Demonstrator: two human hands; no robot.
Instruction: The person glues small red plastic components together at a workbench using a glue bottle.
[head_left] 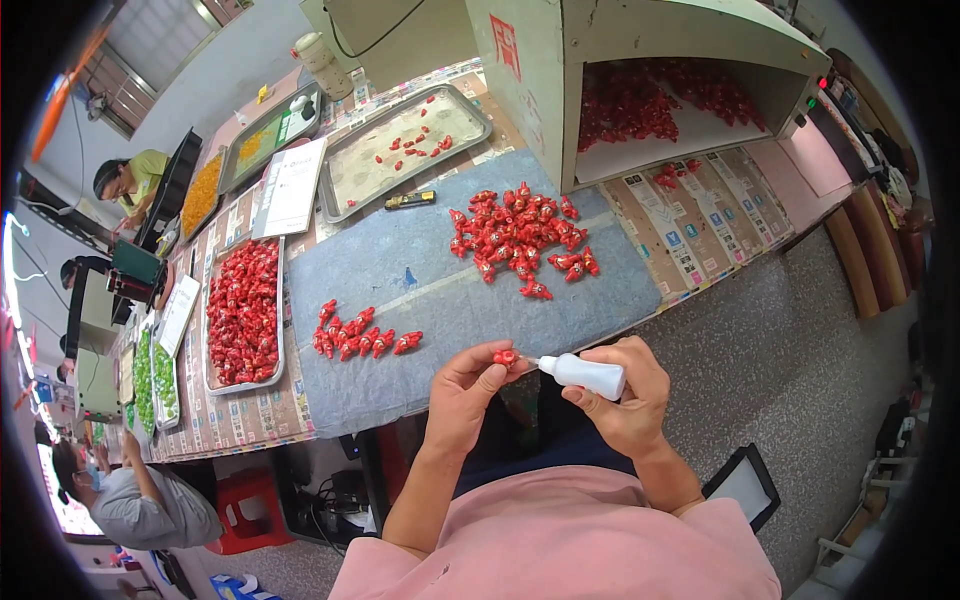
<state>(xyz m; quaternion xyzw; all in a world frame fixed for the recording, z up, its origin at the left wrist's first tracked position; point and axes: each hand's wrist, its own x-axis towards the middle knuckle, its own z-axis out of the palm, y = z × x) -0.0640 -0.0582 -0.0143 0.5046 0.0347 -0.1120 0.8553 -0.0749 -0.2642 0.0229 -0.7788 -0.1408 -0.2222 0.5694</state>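
Note:
My left hand (466,393) pinches a small red figure (506,357) between thumb and fingers, just off the front edge of the table. In my right hand (630,397) lies a white squeeze bottle (588,374), tipped sideways. Its thin nozzle points left and meets or nearly meets the figure; the exact contact is too small to tell. On the blue cloth (440,300) beyond my hands, a large heap of red figures (520,232) sits to the right. A smaller group of red figures (350,335) lies at the left.
A metal tray (283,330) full of red pieces stands left. Behind it are a tray (340,190) with scattered red pieces, a paper sheet (290,188) and a dark yellow-marked object (410,200). A grey box (535,100) holding red pieces rises back right. Co-workers (150,500) sit left.

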